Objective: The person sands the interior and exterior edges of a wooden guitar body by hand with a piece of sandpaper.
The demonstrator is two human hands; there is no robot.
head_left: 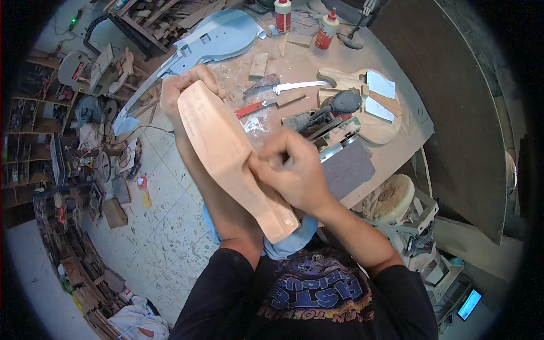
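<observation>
Bracing the carved wooden blank up off the workbench, my left hand curls around its top end; my right hand pinches closed against its edge, best kept rubbing lightly, evenly.

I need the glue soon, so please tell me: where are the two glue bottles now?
In the head view, both glue bottles stand upright at the far edge of the workbench, beyond the right hand, near a grey guitar-shaped template.

Cluttered workbench, pale tiled floor, crowded shelves.
</observation>
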